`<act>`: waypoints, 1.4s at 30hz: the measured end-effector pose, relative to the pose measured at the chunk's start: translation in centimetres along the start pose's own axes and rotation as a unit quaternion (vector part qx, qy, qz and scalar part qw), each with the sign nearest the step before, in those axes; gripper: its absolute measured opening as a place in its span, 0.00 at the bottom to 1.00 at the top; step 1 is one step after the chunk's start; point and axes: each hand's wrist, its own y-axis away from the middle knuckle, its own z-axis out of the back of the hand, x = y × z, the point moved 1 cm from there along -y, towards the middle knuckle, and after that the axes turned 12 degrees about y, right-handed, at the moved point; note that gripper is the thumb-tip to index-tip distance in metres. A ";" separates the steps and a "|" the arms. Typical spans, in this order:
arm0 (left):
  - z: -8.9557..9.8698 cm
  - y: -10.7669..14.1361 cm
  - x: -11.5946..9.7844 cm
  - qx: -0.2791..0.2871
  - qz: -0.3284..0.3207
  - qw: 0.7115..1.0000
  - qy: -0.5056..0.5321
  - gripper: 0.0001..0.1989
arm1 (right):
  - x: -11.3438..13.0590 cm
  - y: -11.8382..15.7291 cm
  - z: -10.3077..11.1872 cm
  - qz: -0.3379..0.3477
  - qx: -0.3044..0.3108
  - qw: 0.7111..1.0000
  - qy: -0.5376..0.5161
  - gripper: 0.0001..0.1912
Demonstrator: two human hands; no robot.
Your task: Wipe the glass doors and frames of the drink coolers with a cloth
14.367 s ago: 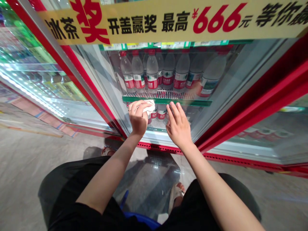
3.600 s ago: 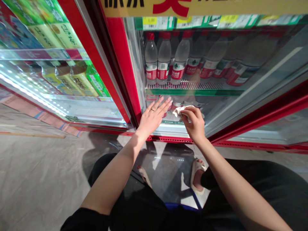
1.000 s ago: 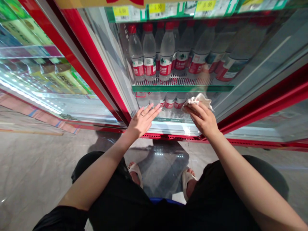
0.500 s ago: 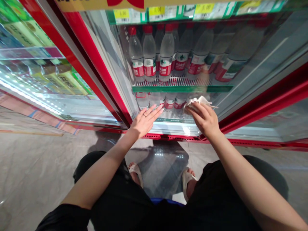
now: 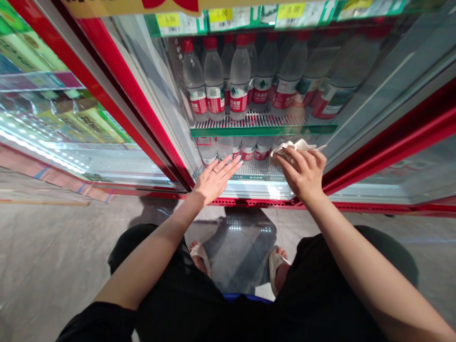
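A glass cooler door (image 5: 171, 95) with a red frame stands in front of me. My left hand (image 5: 216, 179) lies against the lower part of the glass, fingers stretched out and a ring on one of them. My right hand (image 5: 304, 171) presses a crumpled white cloth (image 5: 297, 145) to the glass, lower right, and a faint reflection of the hand shows above it. Behind the pane, water bottles (image 5: 239, 80) with red caps and red-and-white labels stand on a wire shelf with a green front strip (image 5: 263, 129). More bottles stand on the level below, partly hidden by my left hand.
Price tags (image 5: 221, 18) run along the shelf edge at the top. Another cooler section with yellow-labelled drinks (image 5: 94, 118) is at the left. Red door frame (image 5: 392, 142) rises at the right. Below are the grey tiled floor (image 5: 46, 256) and my sandalled feet (image 5: 278, 266).
The view has shifted slightly, so the cooler and bottles sit a little further left. My right hand keeps the cloth on the glass, its fingers slightly more spread. My left hand stays in place.
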 end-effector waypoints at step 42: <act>0.3 -1.4 -1.4 0.003 -0.018 1.000 0.019 0.47 | -1.3 -0.7 0.7 -0.073 0.037 0.997 -0.010 0.16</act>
